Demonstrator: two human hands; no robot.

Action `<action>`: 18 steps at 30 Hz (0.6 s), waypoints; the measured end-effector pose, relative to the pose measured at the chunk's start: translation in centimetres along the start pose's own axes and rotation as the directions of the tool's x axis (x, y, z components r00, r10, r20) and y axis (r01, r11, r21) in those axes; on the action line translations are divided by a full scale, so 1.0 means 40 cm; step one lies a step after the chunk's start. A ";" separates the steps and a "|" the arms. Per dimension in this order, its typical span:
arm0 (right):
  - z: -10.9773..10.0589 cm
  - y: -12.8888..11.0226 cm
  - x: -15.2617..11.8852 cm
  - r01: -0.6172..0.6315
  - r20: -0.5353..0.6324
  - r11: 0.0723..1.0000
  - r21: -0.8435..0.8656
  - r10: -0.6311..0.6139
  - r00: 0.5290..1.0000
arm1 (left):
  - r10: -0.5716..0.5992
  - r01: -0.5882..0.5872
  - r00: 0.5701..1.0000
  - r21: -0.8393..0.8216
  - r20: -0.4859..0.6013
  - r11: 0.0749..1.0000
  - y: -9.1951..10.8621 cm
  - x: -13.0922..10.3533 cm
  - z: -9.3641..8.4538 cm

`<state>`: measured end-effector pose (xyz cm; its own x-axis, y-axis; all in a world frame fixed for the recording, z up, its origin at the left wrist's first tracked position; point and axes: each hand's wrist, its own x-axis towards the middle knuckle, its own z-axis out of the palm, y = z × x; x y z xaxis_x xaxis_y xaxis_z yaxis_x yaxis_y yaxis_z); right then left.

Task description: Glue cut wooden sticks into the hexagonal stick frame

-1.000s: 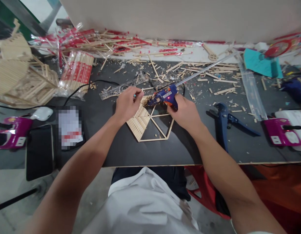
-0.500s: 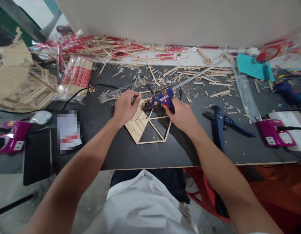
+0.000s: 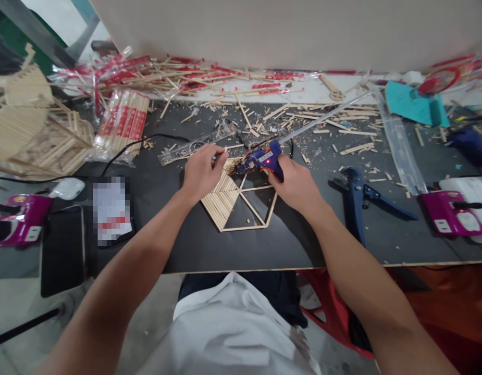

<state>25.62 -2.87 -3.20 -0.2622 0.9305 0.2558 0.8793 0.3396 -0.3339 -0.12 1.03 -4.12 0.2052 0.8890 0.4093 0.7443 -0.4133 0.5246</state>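
Note:
A hexagonal frame of thin wooden sticks point(image 3: 220, 207) lies on the dark table, its left part covered with sticks laid side by side and its right part open. My right hand point(image 3: 294, 182) is wrapped round the handle of a blue glue gun point(image 3: 264, 158), whose tip points left over the frame's upper part. A long clear glue stick point(image 3: 322, 119) runs out of its back. At the frame's upper left, my left hand point(image 3: 204, 169) has thumb and fingers pinched together on something small that I cannot make out.
Blue cutting pliers point(image 3: 356, 208) lie right of my right arm. Packed sticks point(image 3: 121, 122), a phone point(image 3: 63, 250) and a stick model point(image 3: 20, 120) are at left. Purple power sockets point(image 3: 449, 212) stand at right. Loose sticks point(image 3: 358, 148) and scraps cover the back.
The view has shifted slightly, so things on the right appear farther right. Both hands keep nearly the same pose over the frame.

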 end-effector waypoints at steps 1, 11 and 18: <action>0.000 -0.001 0.000 0.002 -0.003 1.000 -0.005 -0.002 1.000 | -0.003 0.003 1.000 0.003 0.003 1.000 0.001 0.000 0.000; -0.003 -0.001 0.000 0.007 0.001 1.000 -0.013 -0.007 1.000 | 0.000 -0.001 1.000 0.018 0.018 1.000 0.003 0.003 -0.002; -0.038 0.022 -0.004 -0.088 -0.135 0.995 -0.053 0.080 0.988 | 0.008 -0.008 1.000 -0.003 -0.001 1.000 0.001 0.000 0.000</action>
<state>27.03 -2.94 -2.17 -0.1352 0.9274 0.3487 0.9189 0.2490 -0.3061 -0.10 1.03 -4.08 0.2104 0.8855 0.4142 0.7408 -0.4209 0.5235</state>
